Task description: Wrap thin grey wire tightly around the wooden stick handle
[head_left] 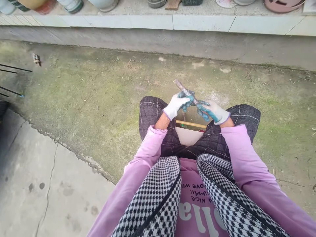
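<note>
I sit with my knees apart, both hands in white gloves with teal palms. My left hand (178, 103) and my right hand (212, 111) are both closed on a short grey stick-like piece (181, 86) that slants up to the left, its far end poking out past the left hand. I cannot make out what the piece is. Below the hands, between my knees, lies a pale board with a yellowish wooden strip (190, 124) across it.
Mossy, cracked concrete ground (98, 98) spreads around me. A tiled step (153, 21) with pots and basins runs along the top. Thin dark rods (12, 69) stick in from the left edge. A small scrap (37, 59) lies on the ground at upper left.
</note>
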The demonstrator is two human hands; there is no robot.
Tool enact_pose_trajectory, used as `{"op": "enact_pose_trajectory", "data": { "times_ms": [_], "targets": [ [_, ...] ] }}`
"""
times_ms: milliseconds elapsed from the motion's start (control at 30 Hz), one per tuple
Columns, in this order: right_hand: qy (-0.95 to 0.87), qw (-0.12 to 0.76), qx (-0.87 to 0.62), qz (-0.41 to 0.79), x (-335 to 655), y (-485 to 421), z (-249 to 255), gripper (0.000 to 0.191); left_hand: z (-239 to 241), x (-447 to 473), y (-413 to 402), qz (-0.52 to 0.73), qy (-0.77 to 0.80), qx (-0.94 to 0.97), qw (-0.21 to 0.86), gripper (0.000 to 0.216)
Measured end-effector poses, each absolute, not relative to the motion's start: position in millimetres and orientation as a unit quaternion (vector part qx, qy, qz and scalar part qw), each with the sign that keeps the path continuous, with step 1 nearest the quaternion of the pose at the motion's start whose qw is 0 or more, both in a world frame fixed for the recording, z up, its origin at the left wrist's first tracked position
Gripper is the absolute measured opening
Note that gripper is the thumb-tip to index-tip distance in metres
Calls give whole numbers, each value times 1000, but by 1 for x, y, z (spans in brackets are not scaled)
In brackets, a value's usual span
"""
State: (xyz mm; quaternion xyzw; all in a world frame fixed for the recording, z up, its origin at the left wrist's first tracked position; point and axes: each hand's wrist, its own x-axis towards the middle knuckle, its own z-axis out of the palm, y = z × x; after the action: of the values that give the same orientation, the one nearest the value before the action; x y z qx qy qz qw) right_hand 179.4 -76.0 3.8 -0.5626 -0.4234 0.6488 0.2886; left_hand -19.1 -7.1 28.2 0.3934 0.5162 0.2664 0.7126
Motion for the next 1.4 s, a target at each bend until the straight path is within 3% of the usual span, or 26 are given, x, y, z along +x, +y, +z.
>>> {"op": "enact_pose_trajectory", "data": {
  "times_ms": [100, 167, 267, 367, 433, 500, 600, 667, 767, 833, 900, 1033, 1100, 1233, 1400],
  "targets": [
    [-487, 294, -658, 493, 169, -70, 1, 38, 24, -11, -5, 256, 576, 379, 677, 10],
    [-514, 297, -681, 429, 165, -69, 1, 36, 23, -10, -5, 247, 589, 370, 674, 13],
    [-462, 295, -634, 546, 171, -74, 4, 32, 26, -16, -6, 245, 543, 382, 707, 8],
    [-401, 289, -546, 676, 182, -80, 6, 44, 28, -20, -9, 247, 489, 399, 735, 19],
    [-418, 300, -548, 660, 181, -78, 5, 46, 25, -18, -8, 248, 511, 397, 721, 12],
    [-463, 321, -601, 567, 174, -74, 1, 40, 22, -14, -6, 245, 554, 389, 694, 3],
    [-501, 342, -650, 458, 165, -70, -2, 39, 20, -12, -5, 238, 579, 382, 681, 10],
    [-489, 335, -632, 500, 167, -73, 0, 37, 22, -16, -6, 234, 551, 388, 701, 6],
    [-442, 315, -558, 628, 176, -78, 4, 47, 25, -22, -9, 235, 487, 408, 736, 21],
    [-421, 313, -540, 658, 178, -79, 4, 47, 25, -21, -9, 234, 489, 413, 732, 16],
    [-441, 323, -587, 596, 174, -76, 3, 38, 21, -17, -6, 232, 532, 402, 708, 5],
    [-516, 335, -662, 428, 164, -70, -2, 31, 14, -13, -1, 230, 574, 383, 686, 8],
    [-491, 331, -644, 484, 165, -71, -2, 31, 15, -16, -1, 236, 548, 400, 696, 7],
    [-378, 317, -579, 649, 175, -78, 7, 40, 23, -25, -4, 239, 485, 436, 719, 32],
    [-343, 330, -499, 724, 182, -83, 17, 49, 30, -32, -4, 230, 466, 443, 731, 46]
  ]
}}
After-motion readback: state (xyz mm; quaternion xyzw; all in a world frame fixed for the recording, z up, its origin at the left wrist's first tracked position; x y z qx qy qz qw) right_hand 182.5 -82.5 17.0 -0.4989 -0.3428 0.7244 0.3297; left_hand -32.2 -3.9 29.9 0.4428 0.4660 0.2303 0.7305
